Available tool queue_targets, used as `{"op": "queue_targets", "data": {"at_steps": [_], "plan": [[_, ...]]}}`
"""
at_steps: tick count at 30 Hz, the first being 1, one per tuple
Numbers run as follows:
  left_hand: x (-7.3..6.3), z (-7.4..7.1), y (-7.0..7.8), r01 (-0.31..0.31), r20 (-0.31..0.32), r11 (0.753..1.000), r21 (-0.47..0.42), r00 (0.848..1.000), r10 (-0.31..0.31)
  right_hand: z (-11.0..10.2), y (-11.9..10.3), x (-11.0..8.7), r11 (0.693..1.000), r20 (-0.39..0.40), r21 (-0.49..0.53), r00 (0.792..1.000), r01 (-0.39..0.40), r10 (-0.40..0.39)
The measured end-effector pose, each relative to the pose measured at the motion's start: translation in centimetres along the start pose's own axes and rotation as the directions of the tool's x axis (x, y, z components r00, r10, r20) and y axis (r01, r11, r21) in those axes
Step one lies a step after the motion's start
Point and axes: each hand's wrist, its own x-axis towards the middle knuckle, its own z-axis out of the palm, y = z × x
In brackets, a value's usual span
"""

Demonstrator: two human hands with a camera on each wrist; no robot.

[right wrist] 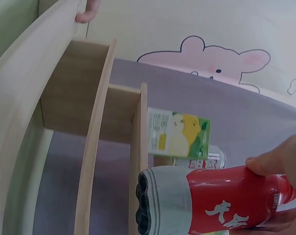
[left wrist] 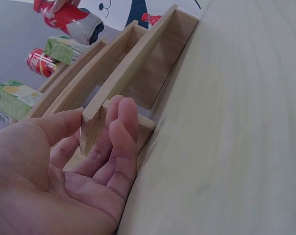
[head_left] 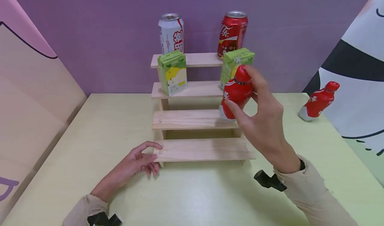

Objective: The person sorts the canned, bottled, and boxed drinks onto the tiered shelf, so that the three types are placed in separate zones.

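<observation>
A red and white bottle (head_left: 235,94) with a red cap is gripped in my right hand (head_left: 265,119), thumb on one side and fingers on the other. It is tilted and held in front of the right part of the stepped wooden rack (head_left: 198,149). My left hand (head_left: 136,162) pinches the left front corner of the rack's lowest board, index finger on top. In the left wrist view the fingers (left wrist: 123,142) curl beside the board's end. Behind the held bottle, a green juice carton (head_left: 238,57) is partly hidden.
Another green carton (head_left: 172,74) stands on the second board from the top, at left. A white can (head_left: 171,34) and a red can (head_left: 233,34) stand on the top board. A second red bottle (head_left: 319,101) is on the table (head_left: 120,119) at right.
</observation>
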Motion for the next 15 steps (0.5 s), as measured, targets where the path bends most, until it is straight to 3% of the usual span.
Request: {"op": "queue_targets", "data": {"at_steps": [15], "plan": [[0.1, -0.1, 0.0, -0.007, 0.010, 1.000, -0.003, 1.000, 0.007, 5.2, -1.5, 1.0, 0.992, 0.094, 0.126, 0.995, 0.032, -0.044]]}}
